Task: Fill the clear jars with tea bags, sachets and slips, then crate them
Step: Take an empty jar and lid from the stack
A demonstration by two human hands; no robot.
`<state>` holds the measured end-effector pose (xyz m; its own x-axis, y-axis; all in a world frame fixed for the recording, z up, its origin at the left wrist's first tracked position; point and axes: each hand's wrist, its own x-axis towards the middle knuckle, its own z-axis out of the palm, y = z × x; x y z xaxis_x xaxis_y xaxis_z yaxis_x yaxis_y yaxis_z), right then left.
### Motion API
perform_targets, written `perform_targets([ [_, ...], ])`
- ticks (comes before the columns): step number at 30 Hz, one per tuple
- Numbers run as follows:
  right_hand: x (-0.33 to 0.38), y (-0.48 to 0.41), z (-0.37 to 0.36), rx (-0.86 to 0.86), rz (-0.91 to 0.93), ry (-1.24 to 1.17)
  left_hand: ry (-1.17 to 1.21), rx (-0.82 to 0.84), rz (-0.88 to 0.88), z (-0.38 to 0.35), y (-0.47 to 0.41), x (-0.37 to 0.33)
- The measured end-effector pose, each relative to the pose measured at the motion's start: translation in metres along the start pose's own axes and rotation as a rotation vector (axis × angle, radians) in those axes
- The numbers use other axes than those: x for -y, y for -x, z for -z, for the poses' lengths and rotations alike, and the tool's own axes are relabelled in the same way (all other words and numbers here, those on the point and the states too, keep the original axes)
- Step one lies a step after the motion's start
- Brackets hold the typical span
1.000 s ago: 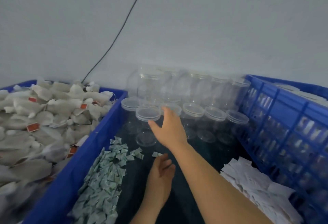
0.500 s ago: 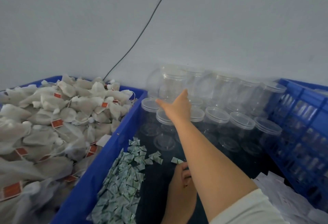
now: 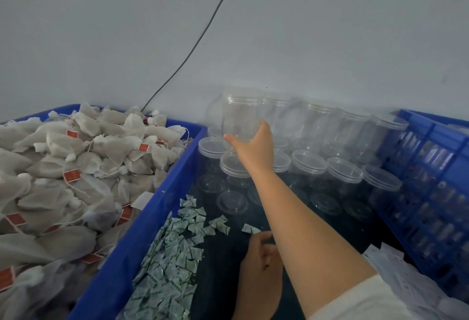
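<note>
Gripping a jar (image 3: 241, 114) near its base, thumb and fingers curled around it, the right hand (image 3: 253, 148) was held above the lidded jars (image 3: 308, 165) ranked against the wall (image 3: 330, 40). The left hand (image 3: 258, 269) lay low beside the sachets (image 3: 172, 269), fingers curled; whether it held anything could not be told. Tea bags (image 3: 63, 167) filled the bin (image 3: 142, 231) at left; slips (image 3: 388, 261) lay beside the crate (image 3: 431, 180) at right.

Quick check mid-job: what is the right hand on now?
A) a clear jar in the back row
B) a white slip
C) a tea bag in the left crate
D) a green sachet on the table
A: the right hand curls round the lower part of a clear jar, thumb on one side, fingers on the other.
</note>
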<state>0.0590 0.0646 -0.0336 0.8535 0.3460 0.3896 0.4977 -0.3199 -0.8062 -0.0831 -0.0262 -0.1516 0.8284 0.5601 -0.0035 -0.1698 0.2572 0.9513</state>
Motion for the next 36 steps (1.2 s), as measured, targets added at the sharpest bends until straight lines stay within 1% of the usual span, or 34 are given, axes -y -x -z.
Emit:
perform_targets([
  [3,-0.004,0.026,0.021,-0.042,0.035,-0.203,0.012,-0.047,-0.006,-0.001,-0.001,0.003],
  [5,-0.015,0.054,0.040,-0.036,0.022,-0.293,-0.009,-0.142,-0.018,-0.001,-0.002,-0.001],
  [9,-0.050,0.119,0.071,-0.017,-0.015,-0.312,0.082,-0.307,-0.094,0.004,0.003,-0.015],
  [11,-0.062,0.140,0.079,-0.001,-0.021,-0.300,0.050,-0.328,-0.165,0.006,0.007,-0.019],
  [15,-0.073,0.175,0.089,0.045,-0.006,-0.298,-0.038,-0.274,-0.293,0.010,0.019,-0.014],
  [18,-0.082,0.197,0.088,0.074,-0.006,-0.318,-0.159,-0.275,-0.369,0.016,0.023,-0.017],
  [21,-0.091,0.212,0.088,0.215,-0.014,-0.291,-0.179,-0.197,-0.425,0.024,0.025,-0.021],
  [23,-0.095,0.215,0.089,0.300,-0.020,-0.283,-0.224,-0.151,-0.430,0.028,0.026,-0.022],
  [25,-0.098,0.215,0.091,0.328,-0.020,-0.292,-0.288,-0.118,-0.435,0.028,0.026,-0.021],
  [27,-0.100,0.212,0.095,0.362,-0.020,-0.300,-0.343,-0.120,-0.445,0.027,0.024,-0.019],
  [29,-0.102,0.208,0.101,0.394,-0.032,-0.322,-0.338,-0.128,-0.434,0.026,0.022,-0.018],
  [32,-0.099,0.209,0.107,0.350,-0.067,-0.429,-0.325,-0.113,-0.431,0.026,0.022,-0.019],
  [36,-0.085,0.213,0.109,0.149,0.001,-0.490,-0.343,-0.057,-0.458,0.020,0.029,-0.018],
])
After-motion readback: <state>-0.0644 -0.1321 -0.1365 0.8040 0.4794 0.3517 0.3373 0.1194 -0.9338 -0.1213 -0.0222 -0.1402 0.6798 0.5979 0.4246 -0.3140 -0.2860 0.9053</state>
